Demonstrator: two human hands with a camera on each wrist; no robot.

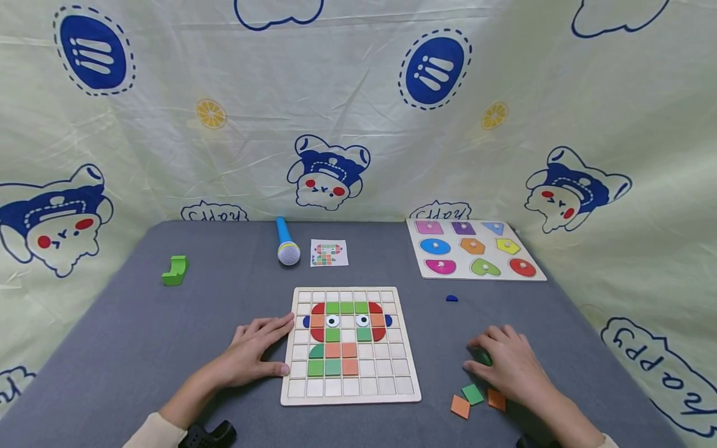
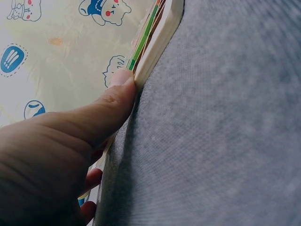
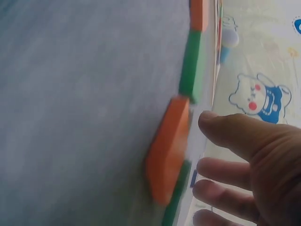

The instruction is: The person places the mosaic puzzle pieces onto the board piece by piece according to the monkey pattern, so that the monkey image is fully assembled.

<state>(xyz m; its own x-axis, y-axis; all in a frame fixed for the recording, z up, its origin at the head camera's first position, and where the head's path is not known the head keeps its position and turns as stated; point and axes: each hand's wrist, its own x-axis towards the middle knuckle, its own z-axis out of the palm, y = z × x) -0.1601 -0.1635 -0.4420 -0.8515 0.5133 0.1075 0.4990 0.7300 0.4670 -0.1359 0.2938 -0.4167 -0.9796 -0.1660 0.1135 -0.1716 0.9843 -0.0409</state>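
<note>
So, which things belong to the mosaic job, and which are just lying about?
Seemingly the job's: gridded board, pattern card, loose orange tiles, loose green tiles, blue semicircle tile.

Seemingly lying about: blue microphone, green curved block, shape puzzle board.

Cloth (image 1: 347, 93) behind the table (image 1: 241, 249), head view: the word "happy" is printed in dark blue inside a small left bubble (image 1: 215, 213), a small right bubble (image 1: 440, 212) and a large right bubble (image 1: 661, 374). A lower-left bubble (image 1: 15, 382) is cut by the picture's edge, its lettering incomplete. The left oval (image 1: 93, 53) and right oval (image 1: 435, 70), both blue with dashed borders, each bear a white sign of three bars with dots.
</note>
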